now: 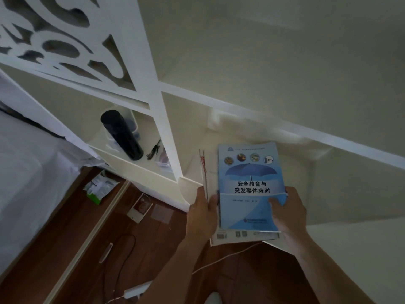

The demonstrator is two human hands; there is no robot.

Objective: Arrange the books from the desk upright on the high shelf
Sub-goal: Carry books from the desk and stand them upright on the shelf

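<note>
A blue book (pixel 251 187) with an umbrella on its cover stands against the white shelf (pixel 241 110). Right hand (pixel 288 212) grips its lower right corner; left hand (pixel 202 212) pinches thin books (pixel 206 172) beside it.

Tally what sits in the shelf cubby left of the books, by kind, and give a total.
Black bottle: 1
Clear plastic container behind the bottle: 1
Small black clip-like tool: 1
Clear packet at the cubby's right edge, contents too blurred to tell: 1
Total: 4
</note>
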